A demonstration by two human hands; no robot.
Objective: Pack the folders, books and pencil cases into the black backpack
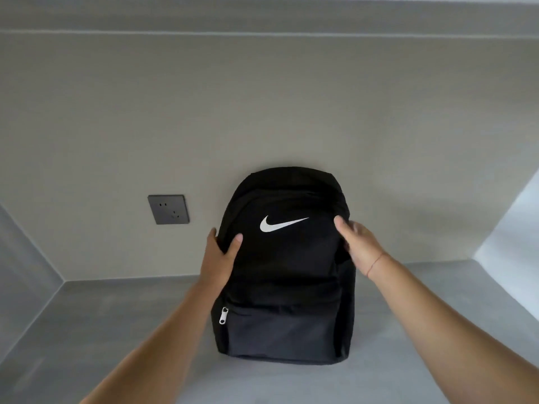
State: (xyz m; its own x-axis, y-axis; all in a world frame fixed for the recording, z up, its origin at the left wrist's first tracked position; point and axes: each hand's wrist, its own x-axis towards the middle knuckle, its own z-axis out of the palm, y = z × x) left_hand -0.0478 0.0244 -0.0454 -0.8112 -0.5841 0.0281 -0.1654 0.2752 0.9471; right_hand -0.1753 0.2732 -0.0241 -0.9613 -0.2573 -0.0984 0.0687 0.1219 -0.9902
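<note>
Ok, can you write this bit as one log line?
bag: upright on counter | left grip: holds bag side | right grip: holds other side

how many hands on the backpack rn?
2: left hand grips the black backpack at its left edge, thumb on the front; right hand grips its right edge.

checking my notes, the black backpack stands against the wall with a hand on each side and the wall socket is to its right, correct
Not quite: the head view shows the wall socket left of the backpack; the rest holds.
</note>
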